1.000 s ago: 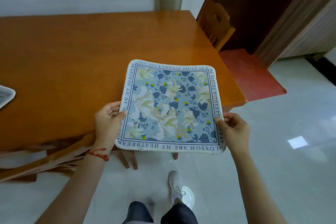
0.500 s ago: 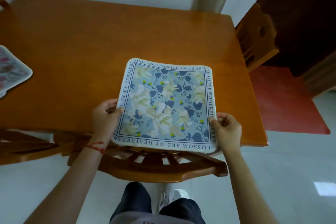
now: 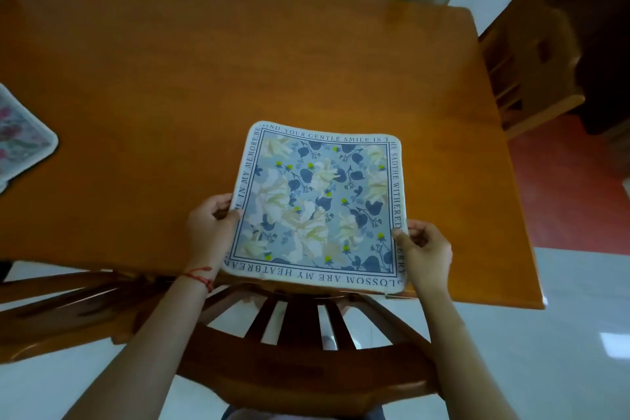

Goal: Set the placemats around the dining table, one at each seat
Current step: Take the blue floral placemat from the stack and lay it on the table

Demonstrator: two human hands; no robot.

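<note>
Both hands grip blue placemat (image 3: 318, 204) | near table (image 3: 204, 78) edge, possibly touching

Both hands (image 3: 211, 232) (image 3: 424, 254) pinch inward, forearms extended.

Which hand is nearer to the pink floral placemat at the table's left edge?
Left. The left hand grips the blue floral placemat on the side toward the pink floral placemat; the right hand holds the far side.

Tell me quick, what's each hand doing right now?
Left hand: closed, pinching the left edge of the square blue floral fabric placemat.
Right hand: closed, pinching its right edge.
</note>
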